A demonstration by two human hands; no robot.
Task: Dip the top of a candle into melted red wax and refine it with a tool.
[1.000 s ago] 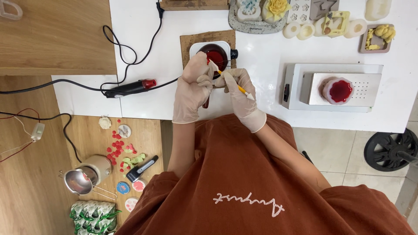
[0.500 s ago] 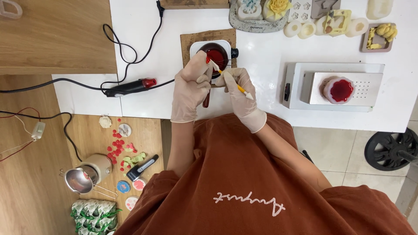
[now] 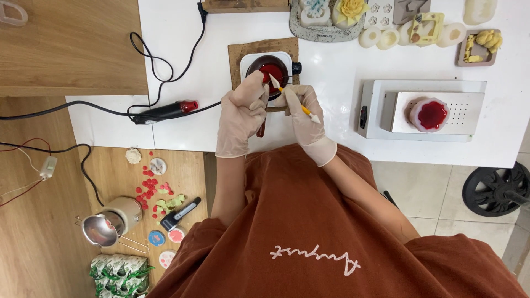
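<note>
Raised a little toward the pot since a second ago: both hands, with the tool's upper tip now at the rim instead of lower between the palms.

Yellow-handled tool, white at both ends, slanting up-left. Gripped pen-fashion in the gloved right hand, fingers clenched on its middle. Upper tip over the near edge of the small dark pot; touching the red liquid or not, cannot tell.

Gloved left hand pressed against the right, fingers curled round a brown handle that shows below the palm.

Pot seated on a white hot plate, on a brown mat, mid white table. Still well filled with red.

To the right, well apart: white warming unit carrying a pale mould already full of red, so one pour looks done. Along the back edge, pale moulds, several holding cream or yellow pieces; none of these red.

To the left: black heat gun with red tip, lying on its cable.

Below the table edge, wooden shelf with red scraps and a metal cup.
</note>
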